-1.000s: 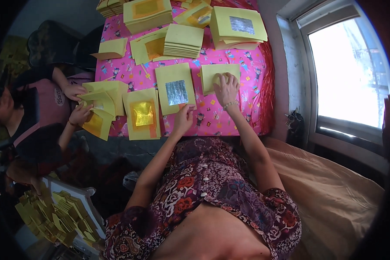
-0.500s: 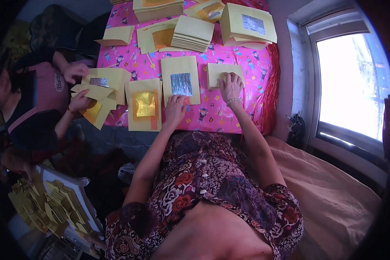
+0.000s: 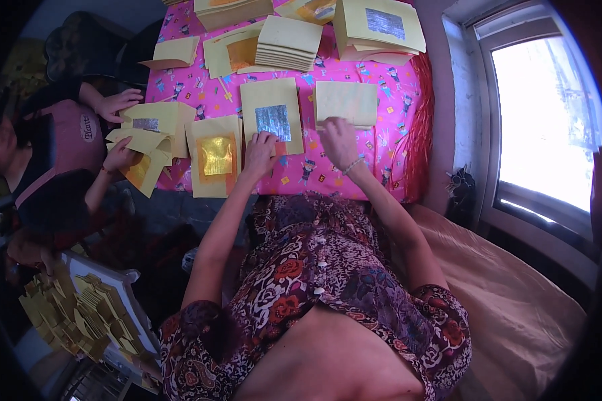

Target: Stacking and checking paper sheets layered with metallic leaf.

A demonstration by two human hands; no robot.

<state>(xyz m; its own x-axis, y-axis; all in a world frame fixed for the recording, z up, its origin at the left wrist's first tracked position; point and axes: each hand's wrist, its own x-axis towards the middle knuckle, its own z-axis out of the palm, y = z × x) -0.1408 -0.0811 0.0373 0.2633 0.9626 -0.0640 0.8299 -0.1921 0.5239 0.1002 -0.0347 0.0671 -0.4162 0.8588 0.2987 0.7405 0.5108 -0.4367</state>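
Silver-patched yellow paper (image 3: 272, 110) lies flat on the pink tablecloth (image 3: 346, 188), its shiny square crinkled, the left hand (image 3: 259, 152) curled loosely over its near edge. Right hand (image 3: 340, 144), palm down, bunches its fingers by a plain yellow stack (image 3: 346, 102); I cannot tell whether either pinches anything. Leftward, a co-worker's pink apron (image 3: 61, 130) bears a lettered oval badge (image 3: 87, 127).

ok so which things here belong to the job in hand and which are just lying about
Seemingly in the job:
- silver-square sheet, under the left hand
- plain yellow stack, by the right hand
- gold-square stack, left of those

Seemingly just about:
- red fringe, table's right side
- tan cloth, lower right
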